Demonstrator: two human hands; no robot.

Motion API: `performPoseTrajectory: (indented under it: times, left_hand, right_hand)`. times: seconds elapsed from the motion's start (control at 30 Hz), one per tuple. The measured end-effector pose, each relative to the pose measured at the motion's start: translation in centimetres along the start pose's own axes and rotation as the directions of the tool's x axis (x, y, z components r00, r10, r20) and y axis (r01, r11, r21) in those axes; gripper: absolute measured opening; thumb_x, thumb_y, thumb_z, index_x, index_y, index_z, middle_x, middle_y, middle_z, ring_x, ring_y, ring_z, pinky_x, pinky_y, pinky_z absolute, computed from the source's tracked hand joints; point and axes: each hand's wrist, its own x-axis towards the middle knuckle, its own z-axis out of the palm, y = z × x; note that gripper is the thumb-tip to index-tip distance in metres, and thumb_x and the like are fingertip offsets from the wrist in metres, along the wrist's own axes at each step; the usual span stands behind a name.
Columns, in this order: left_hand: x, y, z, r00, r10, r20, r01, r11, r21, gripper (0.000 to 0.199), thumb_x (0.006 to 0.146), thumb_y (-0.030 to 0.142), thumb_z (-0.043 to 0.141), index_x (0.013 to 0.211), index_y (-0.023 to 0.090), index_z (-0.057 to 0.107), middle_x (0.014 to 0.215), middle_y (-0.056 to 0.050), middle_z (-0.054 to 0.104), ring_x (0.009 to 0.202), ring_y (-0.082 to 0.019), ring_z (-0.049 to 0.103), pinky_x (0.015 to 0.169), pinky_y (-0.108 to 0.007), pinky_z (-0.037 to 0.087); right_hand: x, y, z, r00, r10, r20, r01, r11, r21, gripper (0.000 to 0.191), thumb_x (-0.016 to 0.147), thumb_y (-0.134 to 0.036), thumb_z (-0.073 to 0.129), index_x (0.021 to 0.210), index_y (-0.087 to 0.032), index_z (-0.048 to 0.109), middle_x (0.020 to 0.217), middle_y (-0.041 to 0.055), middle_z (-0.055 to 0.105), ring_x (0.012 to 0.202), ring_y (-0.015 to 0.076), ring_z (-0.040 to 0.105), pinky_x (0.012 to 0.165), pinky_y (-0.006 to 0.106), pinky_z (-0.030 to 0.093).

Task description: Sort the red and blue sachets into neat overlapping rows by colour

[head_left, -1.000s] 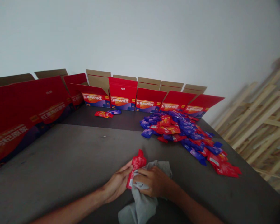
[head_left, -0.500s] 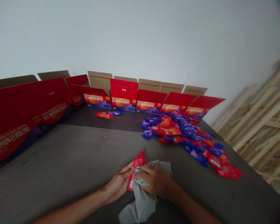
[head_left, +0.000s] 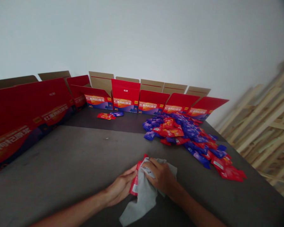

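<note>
Left hand (head_left: pixel 119 187): fingers extended and close together, pressed against the left edge of the red sachet (head_left: pixel 133 186); thumb hidden or hard to separate from the fingers at this angle; grip looks light, but the exact contact is hidden.

Right hand (head_left: pixel 162 178): fingers curled over the grey cloth (head_left: pixel 144 197), gripping it against the sachet; fingertips partly buried in the folds; the thumb is hard to make out.

Sachet sits between both hands, on or just above the dark grey table (head_left: pixel 61 164), well in front of the sachet heap (head_left: pixel 180 132); cloth covers most of it; only a red strip, a pale label patch low down and a small top corner show; print unreadable.

Cloth hangs toward the camera from the hands, its lowest fold cut off near the bottom of the frame.

Sachet heap: mixed red and blue-purple sachets, overlapping; lower layers hidden; count not possible.

Left of the heap: small red-and-purple sachet group (head_left: pixel 109 115), lying flat on the table.

Behind the heap: open red cartons (head_left: pixel 153 102), in a row, tan flaps up; printed Chinese product name, "40" legible on some; more red carton panels (head_left: pixel 26 116) run along the table's left side, far end of the view distorted.

Right of the heap: blurred pale wooden slats (head_left: pixel 257 126), cut off by the frame edge.
</note>
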Motion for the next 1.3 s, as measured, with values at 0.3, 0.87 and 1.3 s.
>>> performPoseTrajectory:
  times: [0.3,0.87,1.3]
  left_hand:
    - [-0.3,0.3,0.1,0.999,-0.005,-0.032,0.006,1.0,0.014,0.045,0.097,0.029,0.065,0.14,0.019,0.06,0.119,-0.013,0.072,0.099,-0.022,0.07,0.09,-0.032,0.05]
    - [-0.4,0.4,0.1,1.0,-0.01,-0.021,0.011,0.999,0.037,0.044,0.095,0.029,0.068,0.138,0.019,0.063,0.124,-0.013,0.071,0.108,-0.024,0.069,0.096,-0.034,0.048]
    - [1.6,3.8,-1.9,0.937,0.12,-0.327,-0.024,0.959,0.283,0.056,0.091,0.033,0.072,0.143,0.018,0.057,0.11,-0.009,0.077,0.09,-0.022,0.073,0.084,-0.03,0.054]
  right_hand:
    - [-0.8,-1.5,0.0,0.909,-0.255,0.328,0.257,0.966,0.038,0.033,0.096,-0.041,0.066,0.127,-0.029,0.063,0.115,0.0034,0.071,0.089,0.0177,0.068,0.074,0.027,0.049]
    - [-0.5,-0.8,-0.5,0.939,-0.19,0.288,0.185,0.982,0.045,0.031,0.095,-0.035,0.067,0.125,-0.028,0.064,0.115,0.0039,0.071,0.09,0.0176,0.069,0.072,0.026,0.049]
    - [0.0,-0.2,-0.4,0.966,-0.067,0.248,0.084,0.995,-0.059,0.03,0.096,-0.036,0.065,0.123,-0.026,0.062,0.116,0.0038,0.069,0.092,0.0196,0.068,0.07,0.028,0.05]
